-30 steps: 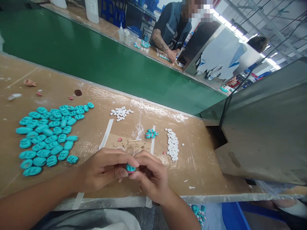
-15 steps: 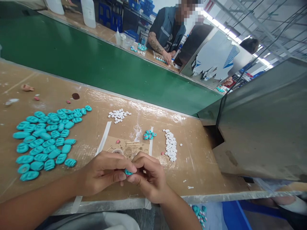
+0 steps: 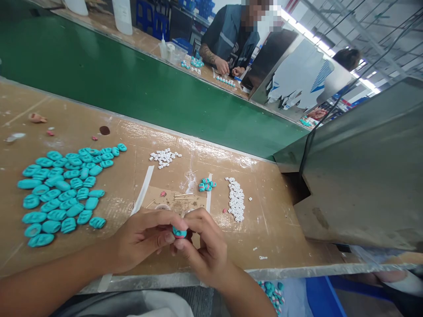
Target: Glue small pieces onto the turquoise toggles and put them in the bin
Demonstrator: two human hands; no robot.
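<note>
Both hands meet just above the near edge of the tabletop [image 3: 284, 237], closed together on one small teal piece [image 3: 179, 232]. The left hand [image 3: 145, 240] has its fingers [image 3: 163, 218] drawn narrow, index laid over the top of the piece and thumb pressing from below. The right hand [image 3: 206, 248] curls its fingers [image 3: 202, 219] tight against the piece's other side, so only a sliver of teal, with a trace of pink under it, shows between the fingertips. Whether the piece touches the tabletop cannot be told. Just beyond the fingers lie a few thin sticks [image 3: 183, 195] on a taped card patch, and a little farther out sits a small cluster of teal-and-pink pieces [image 3: 206, 184]. To the right of the fingers runs a row of white bits [image 3: 236, 200]; another white heap [image 3: 164, 157] lies farther off, beyond the left fingers. Well away to the left spreads a broad pile of teal shells [image 3: 62, 189]. Past the tabletop runs a green belt [image 3: 132, 83], and across it a person's hands [image 3: 228, 68] work at another bench.
</note>
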